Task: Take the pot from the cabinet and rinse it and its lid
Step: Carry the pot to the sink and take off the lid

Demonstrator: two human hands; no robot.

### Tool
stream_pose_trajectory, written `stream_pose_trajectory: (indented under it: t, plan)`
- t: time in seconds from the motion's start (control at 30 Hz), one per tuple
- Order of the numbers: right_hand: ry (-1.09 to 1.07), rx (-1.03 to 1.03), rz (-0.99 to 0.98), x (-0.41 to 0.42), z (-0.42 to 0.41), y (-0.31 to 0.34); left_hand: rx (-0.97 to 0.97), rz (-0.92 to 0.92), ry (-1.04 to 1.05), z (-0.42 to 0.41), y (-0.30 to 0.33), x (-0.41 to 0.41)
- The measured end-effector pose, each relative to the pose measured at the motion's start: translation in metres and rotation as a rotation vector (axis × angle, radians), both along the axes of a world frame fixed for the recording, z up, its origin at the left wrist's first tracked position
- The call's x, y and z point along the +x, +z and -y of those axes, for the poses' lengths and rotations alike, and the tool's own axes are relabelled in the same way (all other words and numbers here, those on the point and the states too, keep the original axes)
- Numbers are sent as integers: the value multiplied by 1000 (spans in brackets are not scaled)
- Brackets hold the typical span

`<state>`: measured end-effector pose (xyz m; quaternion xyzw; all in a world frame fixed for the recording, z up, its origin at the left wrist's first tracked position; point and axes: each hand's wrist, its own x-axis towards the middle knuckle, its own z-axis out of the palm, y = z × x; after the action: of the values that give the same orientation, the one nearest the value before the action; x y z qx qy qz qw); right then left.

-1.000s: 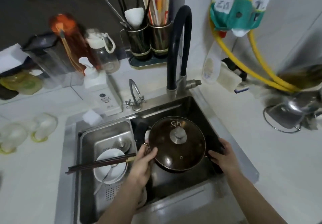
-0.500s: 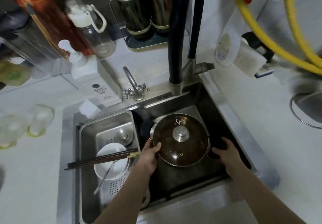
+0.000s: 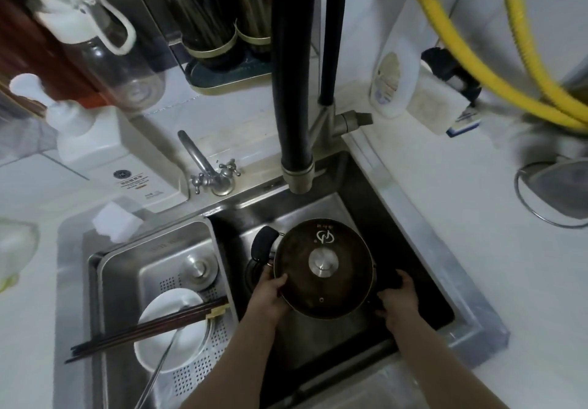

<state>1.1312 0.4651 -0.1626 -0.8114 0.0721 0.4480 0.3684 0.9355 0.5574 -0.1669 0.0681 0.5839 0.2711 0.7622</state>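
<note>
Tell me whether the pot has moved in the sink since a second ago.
Cannot tell: the camera moved. The pot still sits below and right of the black spout.

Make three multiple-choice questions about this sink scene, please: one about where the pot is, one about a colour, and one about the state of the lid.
1. Where is the pot?
A. On the white counter
B. In the sink basin, held by both hands
C. In the steel tray with the bowl

2. What colour are the hoses at the upper right?
A. Yellow
B. Blue
C. Black

3. What is the state of the lid?
A. Lying beside the pot
B. Lifted in the right hand
C. Sitting on the pot

Answers:
1 B: the left hand and right hand hold its sides inside the sink.
2 A: both corrugated hoses are yellow.
3 C: the lid with its metal knob covers the pot.
</note>
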Motion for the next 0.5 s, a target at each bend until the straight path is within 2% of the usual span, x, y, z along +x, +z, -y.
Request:
stream_pose_trajectory:
  t: [0.1, 0.2, 0.33, 0.43, 0.5]
  plan:
    - [37, 0, 54, -3, -5, -1, 28, -16, -1, -4, -3, 3]
    - [165, -9, 117, -5, -5, 2, 54, -65, -4, -3, -6, 6]
    - [387, -43, 130, -5, 0, 18, 103, -263, -7, 1, -4, 15]
    - [738, -109, 433, -14, -1, 32, 203, -382, -60, 4, 7, 19]
    - [865, 23, 566, -26, -11, 39, 272, -463, -174, 10, 12, 18]
